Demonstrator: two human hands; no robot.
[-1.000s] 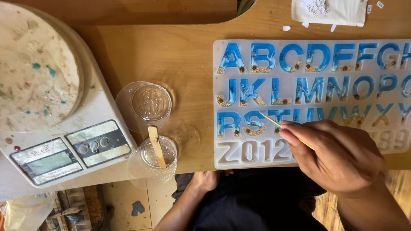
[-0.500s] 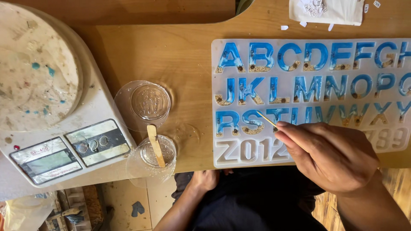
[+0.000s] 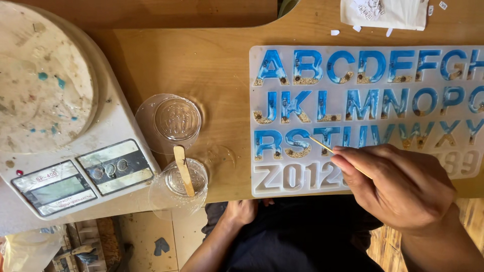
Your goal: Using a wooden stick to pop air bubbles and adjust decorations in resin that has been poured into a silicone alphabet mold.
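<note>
Pinching a thin stick (image 3: 322, 145) in your closed right hand (image 3: 398, 186), you were working blue resin in the letter mould's (image 3: 353, 118) third row. Next called for steady, light tip strokes; your left hand (image 3: 242, 210), below the mould's front edge, rested on your lap, its grip unclear.

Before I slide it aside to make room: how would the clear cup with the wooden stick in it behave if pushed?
The clear cup looks thin and light, so it would probably skid easily. It overhangs the table edge, so a nudge could drop it. The wooden stick leaning over its rim might tip it.
</note>
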